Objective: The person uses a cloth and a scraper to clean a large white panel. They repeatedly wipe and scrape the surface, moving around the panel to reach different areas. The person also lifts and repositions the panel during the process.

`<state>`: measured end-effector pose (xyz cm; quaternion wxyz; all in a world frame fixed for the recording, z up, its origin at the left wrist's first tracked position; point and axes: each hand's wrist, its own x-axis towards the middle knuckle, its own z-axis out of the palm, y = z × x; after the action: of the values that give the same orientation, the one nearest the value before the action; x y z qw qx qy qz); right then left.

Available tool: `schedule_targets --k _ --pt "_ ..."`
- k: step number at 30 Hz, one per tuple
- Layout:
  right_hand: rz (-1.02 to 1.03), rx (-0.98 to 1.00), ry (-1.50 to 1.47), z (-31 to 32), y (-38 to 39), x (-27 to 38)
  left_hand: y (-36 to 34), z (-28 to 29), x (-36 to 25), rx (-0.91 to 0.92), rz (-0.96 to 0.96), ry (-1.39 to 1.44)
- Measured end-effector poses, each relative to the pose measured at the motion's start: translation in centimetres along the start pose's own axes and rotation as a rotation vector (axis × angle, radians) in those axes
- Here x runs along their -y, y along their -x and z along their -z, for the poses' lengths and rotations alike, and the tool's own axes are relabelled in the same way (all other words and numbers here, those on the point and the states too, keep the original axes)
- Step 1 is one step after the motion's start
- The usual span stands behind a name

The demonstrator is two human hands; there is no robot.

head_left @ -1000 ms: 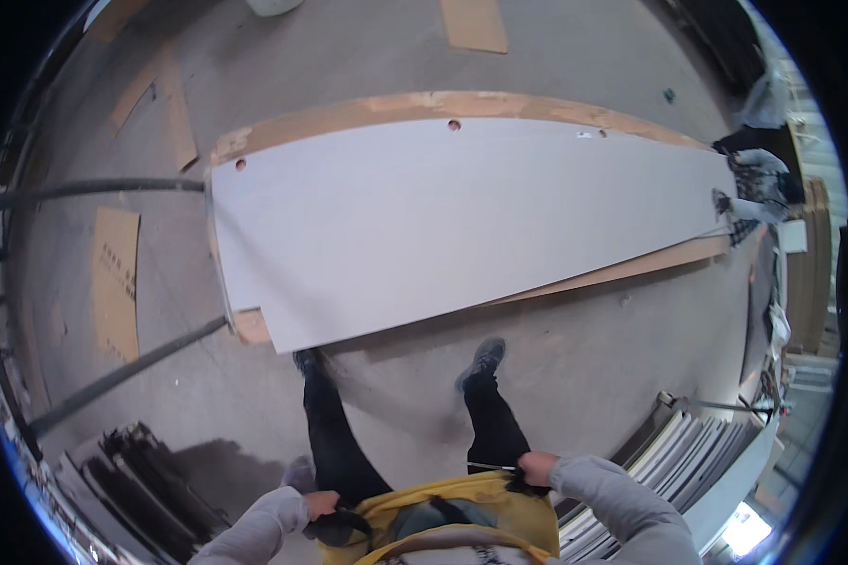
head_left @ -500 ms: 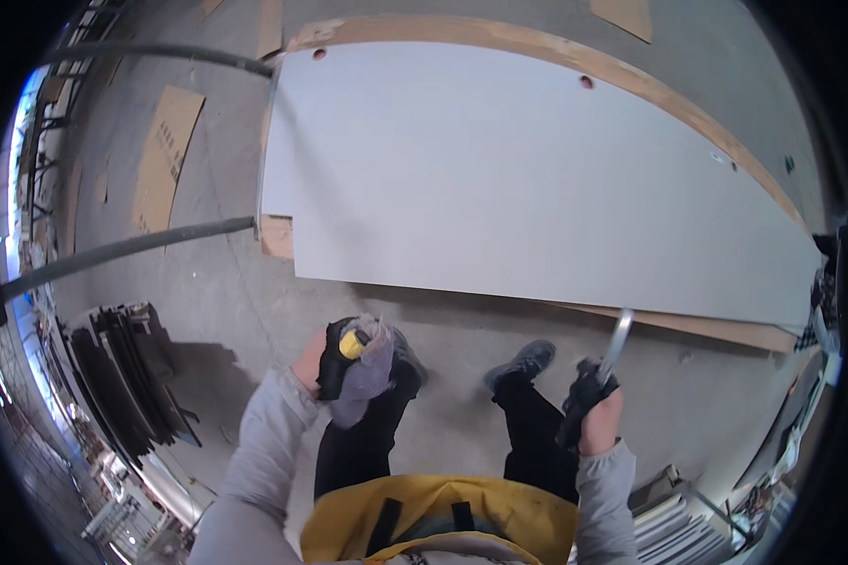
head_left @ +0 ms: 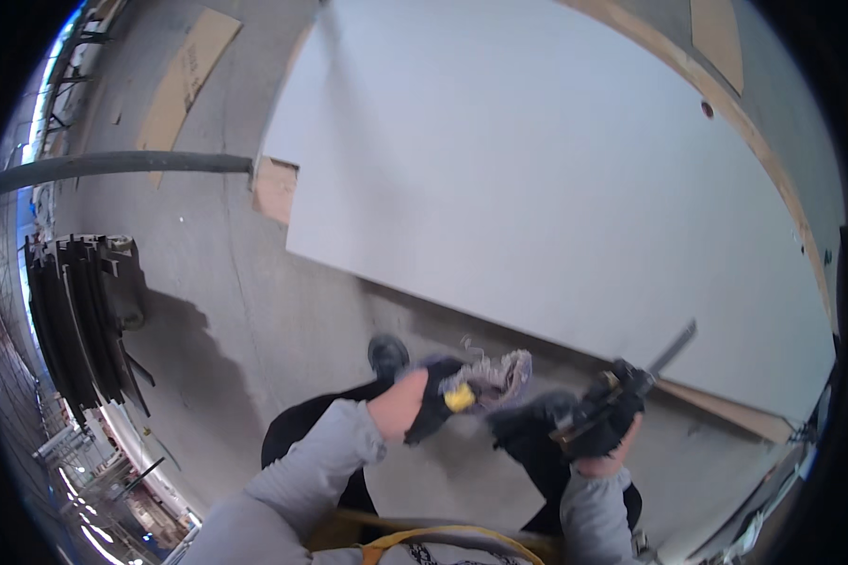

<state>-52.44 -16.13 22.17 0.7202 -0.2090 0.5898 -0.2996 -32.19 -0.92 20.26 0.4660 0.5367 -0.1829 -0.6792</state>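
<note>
Two hands: both gloved and occupied, raised over legs and concrete floor point(head_left: 254, 311).
Left hand point(head_left: 433, 400): closed round a dark tool with yellow part point(head_left: 459, 397); frayed glove cuff point(head_left: 499, 372) loose beside it, liable to snag.
Right hand point(head_left: 603, 419): clenched on a thin metal blade tool point(head_left: 674, 347), tip angled toward board edge; slip likely to gouge the face.
White board point(head_left: 537, 169): flat on timber strips point(head_left: 275, 186), just ahead of feet; trip risk.
Stacked dark rails point(head_left: 75, 311): far left, well apart.

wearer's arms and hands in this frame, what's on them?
Both forearms wear loose light grey sleeves. The left hand has a glove with a black cuff, a worn grey knit back and a yellow patch. The right hand wears a black glove.
</note>
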Motion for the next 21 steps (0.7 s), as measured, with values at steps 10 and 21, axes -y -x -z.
schedule_targets --k 10,21 --pt "0.185 -0.184 -0.084 0.0 -5.4 2.7 -1.9 4.4 -2.3 -0.156 -0.092 0.142" --pt "0.033 0.308 -0.456 -3.3 -3.1 5.1 -5.6 1.8 -5.9 -0.427 -0.506 -0.097"
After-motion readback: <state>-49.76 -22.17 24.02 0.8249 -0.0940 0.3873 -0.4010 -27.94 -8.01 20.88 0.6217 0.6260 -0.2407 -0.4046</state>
